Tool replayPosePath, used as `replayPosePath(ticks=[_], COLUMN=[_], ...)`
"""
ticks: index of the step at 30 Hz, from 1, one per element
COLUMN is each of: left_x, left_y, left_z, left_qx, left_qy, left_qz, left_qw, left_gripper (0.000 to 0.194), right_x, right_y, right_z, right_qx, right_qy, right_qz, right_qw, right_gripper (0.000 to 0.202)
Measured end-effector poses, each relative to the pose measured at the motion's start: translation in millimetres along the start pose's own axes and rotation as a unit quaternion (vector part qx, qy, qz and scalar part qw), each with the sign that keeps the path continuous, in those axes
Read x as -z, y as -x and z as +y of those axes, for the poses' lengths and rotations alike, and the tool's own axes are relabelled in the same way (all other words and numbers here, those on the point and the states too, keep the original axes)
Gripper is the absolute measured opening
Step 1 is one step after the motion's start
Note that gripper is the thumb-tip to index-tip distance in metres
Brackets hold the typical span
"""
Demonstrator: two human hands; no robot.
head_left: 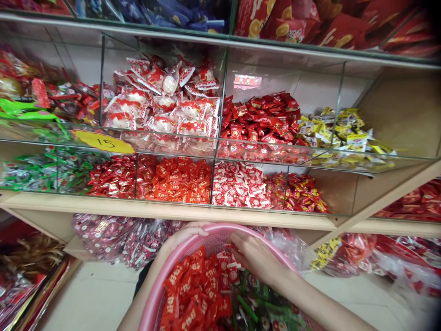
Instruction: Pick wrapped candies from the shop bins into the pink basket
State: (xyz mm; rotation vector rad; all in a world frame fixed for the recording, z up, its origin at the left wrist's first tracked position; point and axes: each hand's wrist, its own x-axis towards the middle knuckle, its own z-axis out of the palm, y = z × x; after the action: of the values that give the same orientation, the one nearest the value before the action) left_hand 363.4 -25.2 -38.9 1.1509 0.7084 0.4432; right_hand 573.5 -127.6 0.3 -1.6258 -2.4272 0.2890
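Note:
A pink plastic basket [155, 287] stands below the shelf, near my body. My left hand [186, 235] grips its far left rim, fingers over the edge. Inside, my right hand [250, 253] curls palm down beside the far wall; its fingertips are partly hidden, so what they hold cannot be made out. Just under those fingers lie red-and-white wrapped candies [228, 272]. Orange-red wrapped candies [195, 294] fill the basket's left side. Green and dark wrapped sweets [267, 305] lie at the right, partly behind my right forearm.
Ahead, a wooden shelf [172, 210] carries glass-fronted bins of red-and-white candies [239, 184], orange-red candies [182, 179] and other sweets. A yellow tag [103, 141] reads 15. Bagged candies [148, 241] sit underneath, above the tiled floor [93, 294].

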Motion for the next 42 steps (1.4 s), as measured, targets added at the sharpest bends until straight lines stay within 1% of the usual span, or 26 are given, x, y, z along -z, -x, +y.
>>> replayPosePath(ticks=[2, 5, 6, 8, 11, 13, 14, 16, 18, 21, 23, 26, 31, 35, 37, 39, 40, 42], left_x=[0.5, -0.6, -1.3, -2.8, -5.3, -7.2, -8.2, -9.7, -10.5, -9.9, -8.7, -7.3, -9.1, -10.9, -9.5, -7.0, -5.7, -4.2], left_y=[-0.3, -0.5, -0.3, 0.4, 2.5, 3.8, 4.3, 5.0, 5.1, 4.8, 4.5, 4.2, 6.3, 8.4, 7.8, 5.7, 4.4, 1.9], left_z=[-0.1, 2.3, 3.7, 7.0, 11.4, 12.8, 12.8, 12.0, 10.7, 9.9, 10.4, 12.0, 14.4, 13.4, 11.0, 7.6, 5.9, 3.5], left_qx=[-0.003, -0.006, -0.008, -0.010, -0.011, -0.005, 0.002, 0.016, 0.023, 0.025, 0.019, 0.007, 0.007, 0.008, 0.008, 0.007, 0.007, 0.009], left_qy=[-0.001, -0.012, -0.015, -0.017, -0.011, 0.002, 0.014, 0.037, 0.042, 0.024, 0.015, 0.006, 0.008, 0.011, 0.013, 0.013, 0.013, 0.015], left_qz=[0.000, 0.008, 0.006, -0.007, -0.030, -0.028, -0.027, -0.022, -0.014, 0.016, 0.025, 0.006, -0.012, -0.012, -0.006, 0.005, 0.010, 0.009], left_qw=[1.000, 1.000, 1.000, 1.000, 0.999, 1.000, 1.000, 0.999, 0.999, 0.999, 0.999, 1.000, 1.000, 1.000, 1.000, 1.000, 1.000, 1.000], left_gripper=[0.043, 0.042, 0.042, 0.042, 0.040, 0.040, 0.041, 0.045, 0.047, 0.045, 0.042, 0.040, 0.044, 0.043, 0.043, 0.043, 0.043, 0.044], right_x=[-0.3, 11.3, 17.5, 31.5, 52.3, 63.3, 67.4, 72.5, 73.7, 71.1, 68.9, 66.9, 67.1, 71.9, 74.3, 73.3, 70.4, 59.6], right_y=[0.8, 2.1, 1.8, -0.9, -10.2, -18.3, -22.2, -29.1, -34.2, -38.8, -40.4, -41.3, -40.4, -31.8, -24.1, -15.8, -12.0, -6.1], right_z=[0.4, -1.2, -0.9, 3.4, 18.9, 31.8, 37.6, 46.6, 51.8, 55.6, 57.5, 60.3, 61.9, 56.8, 49.3, 37.7, 30.8, 16.8], right_qx=[0.004, 0.001, -0.001, -0.014, -0.075, -0.141, -0.176, -0.236, -0.273, -0.291, -0.296, -0.303, -0.305, -0.279, -0.236, -0.164, -0.124, -0.063], right_qy=[0.014, 0.009, 0.003, -0.011, 0.005, 0.049, 0.075, 0.119, 0.149, 0.164, 0.165, 0.165, 0.157, 0.138, 0.116, 0.063, 0.028, -0.030], right_qz=[0.001, 0.016, 0.033, 0.084, 0.170, 0.207, 0.215, 0.211, 0.192, 0.168, 0.160, 0.155, 0.160, 0.202, 0.233, 0.242, 0.229, 0.172], right_qw=[1.000, 1.000, 0.999, 0.996, 0.983, 0.967, 0.958, 0.941, 0.931, 0.928, 0.927, 0.926, 0.926, 0.929, 0.936, 0.954, 0.965, 0.983], right_gripper=[0.010, 0.011, 0.013, 0.016, 0.018, 0.019, 0.021, 0.023, 0.025, 0.023, 0.020, 0.018, 0.016, 0.014, 0.014, 0.013, 0.012, 0.009])
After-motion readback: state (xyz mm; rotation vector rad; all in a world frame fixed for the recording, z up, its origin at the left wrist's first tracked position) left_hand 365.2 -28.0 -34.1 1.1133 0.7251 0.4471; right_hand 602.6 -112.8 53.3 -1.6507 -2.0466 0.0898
